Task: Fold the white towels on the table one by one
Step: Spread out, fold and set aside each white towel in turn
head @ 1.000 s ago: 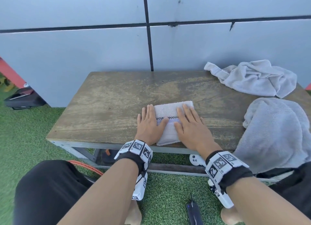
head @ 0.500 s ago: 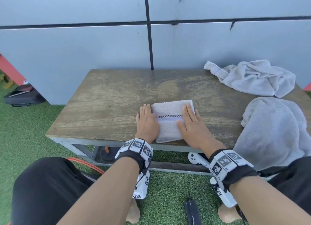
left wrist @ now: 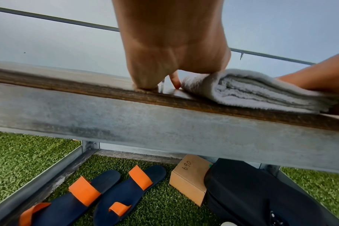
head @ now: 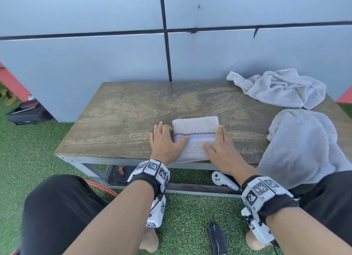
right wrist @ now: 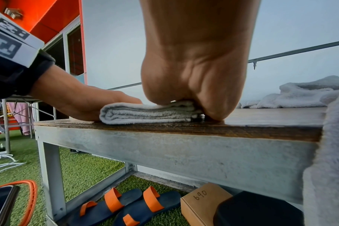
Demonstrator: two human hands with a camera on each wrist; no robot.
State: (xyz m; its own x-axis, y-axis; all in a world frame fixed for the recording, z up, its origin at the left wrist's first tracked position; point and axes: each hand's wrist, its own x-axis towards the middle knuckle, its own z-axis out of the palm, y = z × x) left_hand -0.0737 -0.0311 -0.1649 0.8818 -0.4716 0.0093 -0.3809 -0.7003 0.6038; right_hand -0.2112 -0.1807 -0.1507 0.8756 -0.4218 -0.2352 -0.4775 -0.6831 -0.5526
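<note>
Grass (head: 186,212) lies nearest us, green underfoot, with a black device (head: 217,239) on it between our feet. Under the table (head: 118,121) we see a pair of blue sandals with orange straps (left wrist: 99,192), a small cardboard box (left wrist: 190,175) marked 690, a black case (left wrist: 257,195) and a white controller (head: 222,180). A grey towel (head: 304,146) drapes over the table's right near corner, just beside our right arm, and a crumpled white towel (head: 280,89) sits at the far right corner, against the grey panelled wall (head: 95,54).

Compared with a second ago, our hands have slid apart from the middle of the folded white towel (head: 194,138) to its two sides, uncovering its checkered stripe.

Our left hand (head: 164,142) lies flat, fingers straight on the wood along the towel's left edge, thumb resting on the cloth. Our right hand (head: 221,146) lies flat on the towel's right edge, fingers straight, thumb on top. Neither grasps anything. The folded towel rests at the table's near edge, centred.
</note>
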